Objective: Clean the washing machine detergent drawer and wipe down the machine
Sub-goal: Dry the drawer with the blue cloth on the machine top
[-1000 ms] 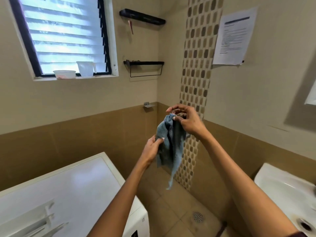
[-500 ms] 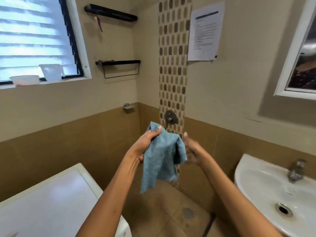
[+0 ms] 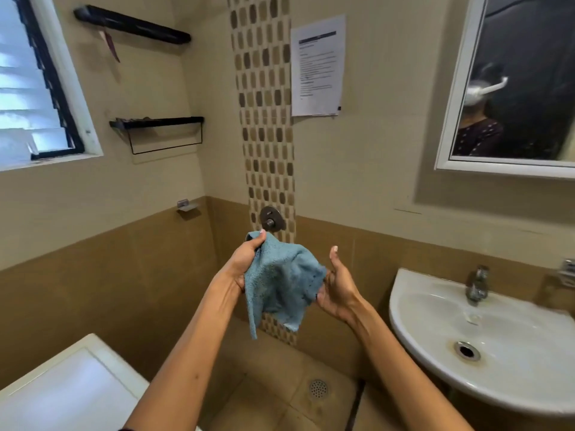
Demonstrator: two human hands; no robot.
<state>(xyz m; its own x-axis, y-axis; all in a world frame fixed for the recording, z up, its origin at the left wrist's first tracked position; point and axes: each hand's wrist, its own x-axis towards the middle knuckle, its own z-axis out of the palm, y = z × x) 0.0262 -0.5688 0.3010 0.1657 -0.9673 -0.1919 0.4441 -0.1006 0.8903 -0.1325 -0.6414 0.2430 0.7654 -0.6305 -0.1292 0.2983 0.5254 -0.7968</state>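
Readying the blue cloth (image 3: 280, 281), the left hand (image 3: 245, 262) grips its top while the right hand (image 3: 337, 287) meets its edge, grip unclear; next likely calls for wetting it at the sink (image 3: 513, 371).

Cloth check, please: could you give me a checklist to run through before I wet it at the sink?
1. Grip: the left hand grips the cloth at its top: ok.
2. Second hold: whether the right hand holds the cloth's edge: cannot tell.
3. The drain in the sink is unplugged: ok.
4. Water running from the tap: cannot tell.
5. Whether the cloth is already wet: cannot tell.
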